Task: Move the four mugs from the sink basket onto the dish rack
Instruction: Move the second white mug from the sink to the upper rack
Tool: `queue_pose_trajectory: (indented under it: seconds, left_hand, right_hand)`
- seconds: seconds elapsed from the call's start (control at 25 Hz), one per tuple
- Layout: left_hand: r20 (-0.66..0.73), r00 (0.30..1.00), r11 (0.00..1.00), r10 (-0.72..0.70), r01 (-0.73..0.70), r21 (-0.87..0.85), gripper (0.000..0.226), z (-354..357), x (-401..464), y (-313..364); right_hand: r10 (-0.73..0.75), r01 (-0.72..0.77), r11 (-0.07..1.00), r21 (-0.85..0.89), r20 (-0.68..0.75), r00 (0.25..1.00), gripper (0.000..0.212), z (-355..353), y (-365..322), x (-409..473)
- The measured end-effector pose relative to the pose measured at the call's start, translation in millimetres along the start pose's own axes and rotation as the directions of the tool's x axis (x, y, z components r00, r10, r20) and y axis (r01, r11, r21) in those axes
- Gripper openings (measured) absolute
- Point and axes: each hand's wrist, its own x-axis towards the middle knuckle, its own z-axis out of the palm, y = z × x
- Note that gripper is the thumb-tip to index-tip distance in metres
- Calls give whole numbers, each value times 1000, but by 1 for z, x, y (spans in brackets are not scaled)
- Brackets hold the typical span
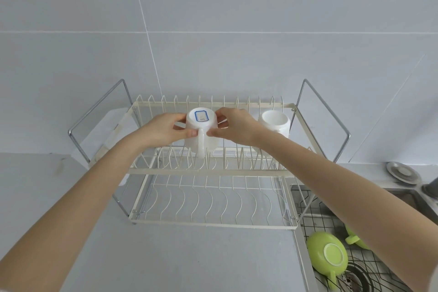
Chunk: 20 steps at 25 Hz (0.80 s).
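Observation:
An upside-down white mug (pixel 200 130) with a blue-framed label on its base sits over the upper tier of the cream two-tier dish rack (pixel 208 171), its handle toward me. My left hand (pixel 163 129) grips its left side and my right hand (pixel 233 127) its right side. A second white mug (pixel 275 123) stands inverted on the same tier at the right. In the wire sink basket (pixel 331 225) at the lower right lies a green mug (pixel 328 253) on its side, base toward me. Another green mug (pixel 353 239) is partly hidden behind my right forearm.
The rack stands on a grey counter (pixel 166 256) against a tiled wall. Its lower tier (pixel 213 201) holds nothing. A metal sink (pixel 403 197) lies to the right, with a round metal lid (pixel 403 172) on its back ledge and a dark object at the right edge.

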Motion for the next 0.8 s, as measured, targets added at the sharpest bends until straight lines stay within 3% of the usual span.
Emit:
queue_pose_trajectory:
  seconds: [0.6,0.8]
  left_hand:
    - [12,1000,1000,20,-20,-17,51,2,-1,4]
    - [18,995,992,-101,99,80,65,-9,-10,9]
  right_hand:
    - [10,-10,999,-45,-14,1000,49,2,0,-2]
    - [44,-24,968,-248,75,996,63,-4,-2,-10]
